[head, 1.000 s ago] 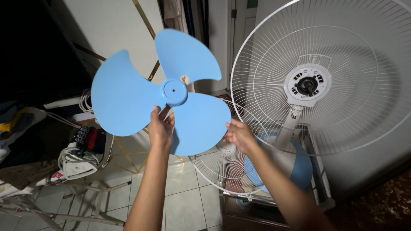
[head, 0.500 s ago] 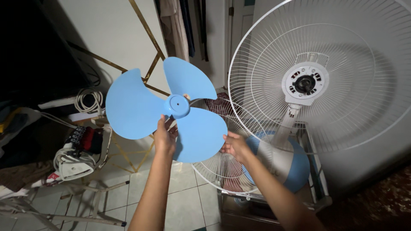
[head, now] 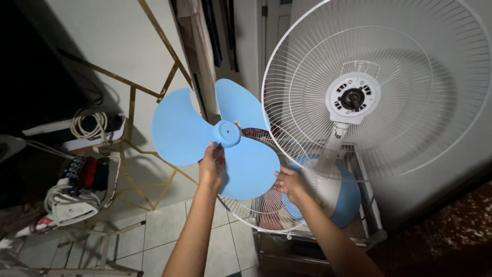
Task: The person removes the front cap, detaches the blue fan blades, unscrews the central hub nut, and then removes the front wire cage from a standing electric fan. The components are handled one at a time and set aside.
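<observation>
While left hand (head: 211, 166) grips blue fan blade (head: 179, 128) near its hub, right hand (head: 288, 183) pinches lower blade edge beside white rear fan guard (head: 410, 102).

The three-bladed blue fan blade (head: 225, 141) is looking like smooth moulded plastic with a soft, slightly satin sheen, and both hands' grip is pressing on that slick face. The round fan guard (head: 379, 92) beside it is showing as thin wire coated in glossy white, with a white plastic motor hub (head: 352, 97) at its centre. The floor tiles (head: 169, 225) below are gleaming, pale and glazed. The coiled cord (head: 86, 123) is appearing as matt, rubbery white.
</observation>
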